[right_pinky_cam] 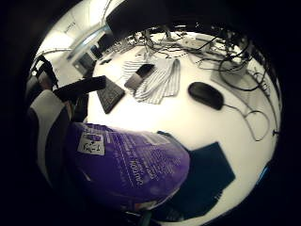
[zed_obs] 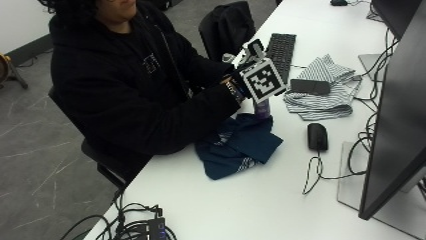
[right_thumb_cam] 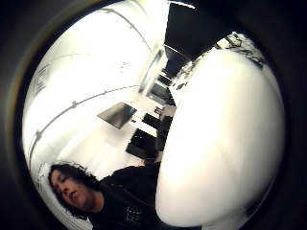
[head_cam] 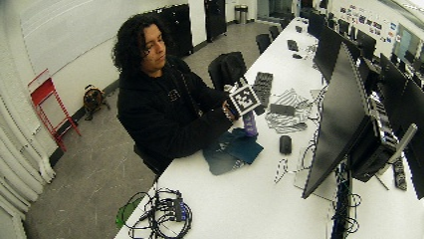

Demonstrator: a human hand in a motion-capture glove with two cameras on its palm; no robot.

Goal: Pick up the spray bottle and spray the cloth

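Observation:
A purple spray bottle (zed_obs: 261, 107) is upright at the table's near edge, gripped by my gloved right hand (zed_obs: 234, 86), whose fingers curl round its upper part. Its base is at the far edge of a crumpled dark blue cloth (zed_obs: 241, 145) lying on the white table (zed_obs: 279, 200). I cannot tell whether the base touches the table. In the little finger side view the purple bottle (right_pinky_cam: 127, 165) fills the space close to the palm, with the dark cloth (right_pinky_cam: 207, 174) beyond it. A white rounded surface (right_thumb_cam: 220, 139) fills much of the thumb side view.
A striped cloth (zed_obs: 324, 92) with a dark flat object (zed_obs: 309, 86) on it lies further along the table. A black mouse (zed_obs: 317, 136) with its cable lies beside the blue cloth. A keyboard (zed_obs: 281, 50) lies behind, and a monitor (zed_obs: 393, 125) stands along the far side.

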